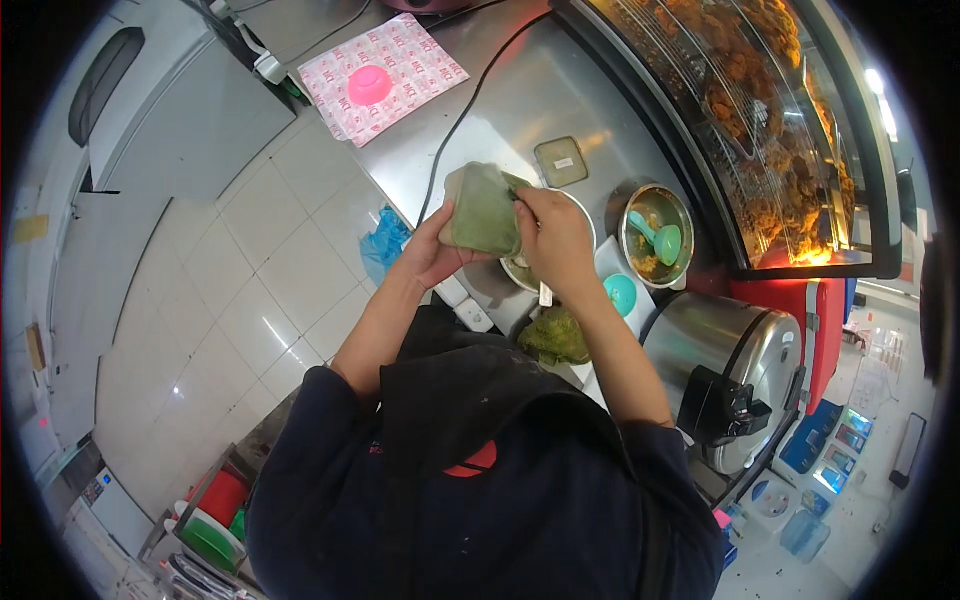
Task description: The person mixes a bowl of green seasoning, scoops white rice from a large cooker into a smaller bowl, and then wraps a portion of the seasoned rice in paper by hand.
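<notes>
My left hand grips a tilted, translucent green plastic container from its left side and underneath. At the container's right edge, the fingers of my right hand are bent together; whether they pinch the rim or a small utensil is hidden. Behind and below both hands sits a bowl with a pale rim, mostly covered by them. A light-coloured handle shows just beneath my right hand. Farther back on the steel counter lies a square lid bearing a label.
To the right stand a metal bowl with a green scoop, a small turquoise bowl and a large steel rice warmer. Green cloth lies close to my body. A lit fried-chicken display borders the counter; a cord crosses it.
</notes>
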### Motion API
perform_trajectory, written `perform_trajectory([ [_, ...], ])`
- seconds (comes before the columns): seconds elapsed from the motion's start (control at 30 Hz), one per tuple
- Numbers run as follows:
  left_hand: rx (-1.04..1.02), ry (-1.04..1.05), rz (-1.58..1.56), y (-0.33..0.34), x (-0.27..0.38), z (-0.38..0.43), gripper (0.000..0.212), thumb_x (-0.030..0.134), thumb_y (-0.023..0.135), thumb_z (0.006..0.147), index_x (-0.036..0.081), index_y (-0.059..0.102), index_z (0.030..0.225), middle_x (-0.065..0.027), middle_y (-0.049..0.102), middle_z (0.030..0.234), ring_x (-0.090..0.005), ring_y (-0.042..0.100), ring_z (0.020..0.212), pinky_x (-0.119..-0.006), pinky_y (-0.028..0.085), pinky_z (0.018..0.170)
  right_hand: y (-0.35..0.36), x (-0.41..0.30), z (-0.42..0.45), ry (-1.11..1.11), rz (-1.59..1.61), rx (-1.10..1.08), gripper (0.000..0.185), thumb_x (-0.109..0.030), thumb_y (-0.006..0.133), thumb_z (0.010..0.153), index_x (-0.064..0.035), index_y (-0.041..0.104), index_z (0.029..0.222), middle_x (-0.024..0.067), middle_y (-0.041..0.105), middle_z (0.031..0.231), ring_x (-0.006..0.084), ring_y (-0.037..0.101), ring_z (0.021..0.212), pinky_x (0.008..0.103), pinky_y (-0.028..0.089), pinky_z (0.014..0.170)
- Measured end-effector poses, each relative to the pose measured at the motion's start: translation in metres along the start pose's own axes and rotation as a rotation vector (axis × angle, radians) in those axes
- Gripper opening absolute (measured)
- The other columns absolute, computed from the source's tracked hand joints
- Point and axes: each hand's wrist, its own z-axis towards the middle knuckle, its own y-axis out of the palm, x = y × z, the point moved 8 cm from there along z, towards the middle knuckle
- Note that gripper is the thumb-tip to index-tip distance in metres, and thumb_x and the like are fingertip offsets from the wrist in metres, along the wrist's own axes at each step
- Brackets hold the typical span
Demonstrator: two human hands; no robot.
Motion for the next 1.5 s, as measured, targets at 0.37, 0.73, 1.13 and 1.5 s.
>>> perform_trajectory([
  [0.37, 0.03, -0.019, 0.018, -0.01, -0.013, 0.013, 0.064, 0.047, 0.05, 0.092, 0.007, 0.035, 0.139, -0.0139, 0.046, 0.136, -0.0296, 0.047, 0.124, -0.053, 0.038, 0.102, 0.011, 0.004, -0.02, -0.146, -0.238, -0.078, 0.016, -0.008, 0.055, 0.08, -0.0051, 0.065, 0.092, 0.0136, 0.057, 0.075, 0.0319, 0.055, 0.077, 0.0433, 0.043, 0.072],
  [0.73, 0.067, -0.081, 0.084, -0.016, -0.025, 0.02, 0.065, 0.039, 0.06, 0.085, 0.002, 0.04, 0.134, -0.0146, 0.051, 0.129, -0.0281, 0.051, 0.118, -0.049, 0.039, 0.102, 0.029, 0.077, -0.051, 0.518, 0.604, -0.253, 0.027, -0.016, 0.059, 0.085, 0.0016, 0.067, 0.103, 0.0081, 0.067, 0.083, 0.0145, 0.058, 0.072, 0.0275, 0.045, 0.069],
  [1.13, 0.068, 0.029, -0.162, -0.052, 0.004, 0.02, 0.068, 0.037, 0.053, 0.083, 0.0, 0.036, 0.137, -0.0217, 0.044, 0.136, -0.0363, 0.046, 0.124, -0.055, 0.035, 0.105, 0.029, 0.151, -0.1, 0.728, 0.658, -0.047, 0.019, -0.012, 0.058, 0.087, 0.0015, 0.067, 0.097, 0.0011, 0.061, 0.076, 0.0095, 0.053, 0.073, 0.0247, 0.042, 0.066],
  [1.5, 0.065, 0.05, -0.048, -0.06, -0.004, 0.001, 0.065, 0.043, 0.051, 0.087, 0.002, 0.038, 0.136, -0.0185, 0.046, 0.136, -0.0356, 0.047, 0.123, -0.055, 0.037, 0.102, 0.019, 0.126, -0.1, 0.166, -0.438, 0.15, 0.026, -0.006, 0.061, 0.074, -0.0069, 0.068, 0.099, 0.0091, 0.056, 0.082, 0.0273, 0.052, 0.081, 0.0391, 0.042, 0.07],
])
